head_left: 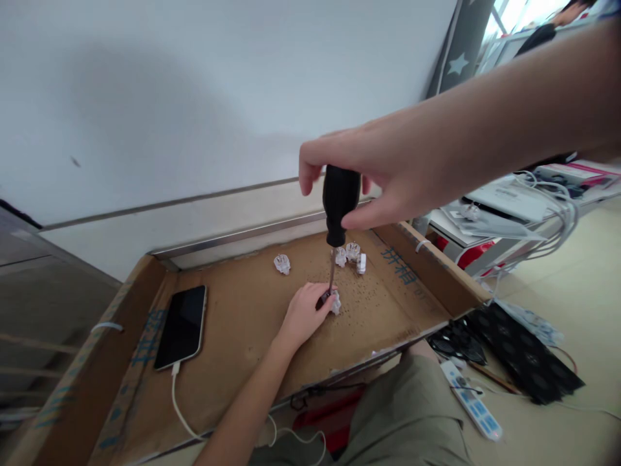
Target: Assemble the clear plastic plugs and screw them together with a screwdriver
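Observation:
My right hand (359, 175) is wrapped round the black handle of a screwdriver (341, 206), which stands nearly upright. Its metal shaft runs down to a small white plug piece (335, 303) on the cardboard. My left hand (306, 312) pinches that piece from the left, its fingers beside the screwdriver tip; the tip's exact contact is hidden. Behind them lie several more white plug pieces, one (282, 263) by itself and others (353, 251) grouped near the back. Small dark specks, perhaps screws, are scattered to the right of my left hand.
The cardboard tray (427, 272) has raised sides. A phone (182, 327) with a white cable lies at its left. Cables and devices fill a side table (509, 200) at right. A power strip (471, 400) and black panels lie on the floor. Another person is partly visible at top right.

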Tool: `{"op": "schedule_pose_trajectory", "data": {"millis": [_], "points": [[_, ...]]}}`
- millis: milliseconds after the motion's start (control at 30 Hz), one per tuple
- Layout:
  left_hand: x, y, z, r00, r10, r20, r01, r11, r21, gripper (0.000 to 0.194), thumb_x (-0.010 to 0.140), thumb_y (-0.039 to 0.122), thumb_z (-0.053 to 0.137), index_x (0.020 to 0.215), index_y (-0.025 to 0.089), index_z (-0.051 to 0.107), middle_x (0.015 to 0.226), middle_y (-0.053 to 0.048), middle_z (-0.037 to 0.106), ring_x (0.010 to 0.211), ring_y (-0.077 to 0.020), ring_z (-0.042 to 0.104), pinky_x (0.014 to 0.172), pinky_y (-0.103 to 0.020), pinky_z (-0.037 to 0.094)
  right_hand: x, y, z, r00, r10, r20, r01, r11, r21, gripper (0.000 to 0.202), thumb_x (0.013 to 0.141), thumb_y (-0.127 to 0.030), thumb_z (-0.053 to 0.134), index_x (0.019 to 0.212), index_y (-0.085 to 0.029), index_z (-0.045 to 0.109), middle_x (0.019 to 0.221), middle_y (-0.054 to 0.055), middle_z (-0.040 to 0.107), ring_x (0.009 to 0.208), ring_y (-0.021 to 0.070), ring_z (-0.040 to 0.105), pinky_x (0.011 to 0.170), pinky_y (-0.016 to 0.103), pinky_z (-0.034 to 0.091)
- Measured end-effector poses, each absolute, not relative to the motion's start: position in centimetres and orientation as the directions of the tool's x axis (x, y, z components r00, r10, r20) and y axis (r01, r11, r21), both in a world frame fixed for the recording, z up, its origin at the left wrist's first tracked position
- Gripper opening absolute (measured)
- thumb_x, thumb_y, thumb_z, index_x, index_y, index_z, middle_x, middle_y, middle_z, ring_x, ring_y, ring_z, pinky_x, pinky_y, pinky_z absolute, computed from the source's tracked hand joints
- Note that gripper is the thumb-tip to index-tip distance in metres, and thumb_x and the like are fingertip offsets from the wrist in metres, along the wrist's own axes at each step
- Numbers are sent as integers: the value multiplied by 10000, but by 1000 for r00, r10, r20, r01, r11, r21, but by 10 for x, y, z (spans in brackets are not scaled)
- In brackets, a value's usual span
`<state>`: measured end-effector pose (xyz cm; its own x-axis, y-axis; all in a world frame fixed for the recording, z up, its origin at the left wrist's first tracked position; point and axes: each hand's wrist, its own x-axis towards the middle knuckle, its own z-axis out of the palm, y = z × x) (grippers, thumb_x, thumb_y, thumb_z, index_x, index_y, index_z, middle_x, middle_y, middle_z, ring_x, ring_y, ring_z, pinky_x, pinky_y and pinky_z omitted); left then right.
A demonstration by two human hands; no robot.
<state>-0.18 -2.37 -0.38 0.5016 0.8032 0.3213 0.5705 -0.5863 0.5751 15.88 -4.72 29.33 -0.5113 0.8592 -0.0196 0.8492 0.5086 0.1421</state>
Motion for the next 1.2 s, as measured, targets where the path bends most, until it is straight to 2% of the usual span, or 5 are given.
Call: {"op": "schedule_pose_trajectory", "data": {"millis": [133,433,633,800,1200], "points": [[-2,-24,-4,491,809,323,580,-580,572,221,887,296,477,1042,216,613,1011,-40,671,913,-188,589,840,-342,454,159,-43,294,-462,886,46,838,419,349,436,745,-600,500,1063,-300,508,672,-26,540,568,109,491,558,262,321],[-2,-23,-4,499,803,325,591,-590,550,216,889,297,486,1049,222,609,1019,-33,673,910,-188,589,825,-336,449,157,-54,299,-354,933,-62,872,353,340,383,794,-541,492,1080,-289,453,451,-78,469,474,109,479,563,257,338],[-2,-23,-4,498,801,331,587,-593,551,215,892,309,479,1038,216,608,1024,-28,672,915,-181,591,828,-330,445,158,-51,297,-502,858,-109,839,514,179,495,752,-349,612,1171,-362,348,752,-92,589,570,60,530,592,222,375],[-2,-23,-4,488,811,324,595,-580,556,205,887,304,491,1026,216,612,1014,-25,676,910,-180,595,826,-326,449,148,-49,298,-456,890,20,822,413,392,487,720,-583,557,1059,-258,427,627,-52,545,654,146,553,602,265,357],[-2,-21,-6,490,802,342,576,-593,564,205,883,298,507,1033,212,618,1042,-29,676,925,-181,594,842,-332,453,150,-54,302,-476,877,-66,855,479,199,594,651,-306,693,1176,-357,418,624,-112,570,520,67,511,506,208,307]]}}
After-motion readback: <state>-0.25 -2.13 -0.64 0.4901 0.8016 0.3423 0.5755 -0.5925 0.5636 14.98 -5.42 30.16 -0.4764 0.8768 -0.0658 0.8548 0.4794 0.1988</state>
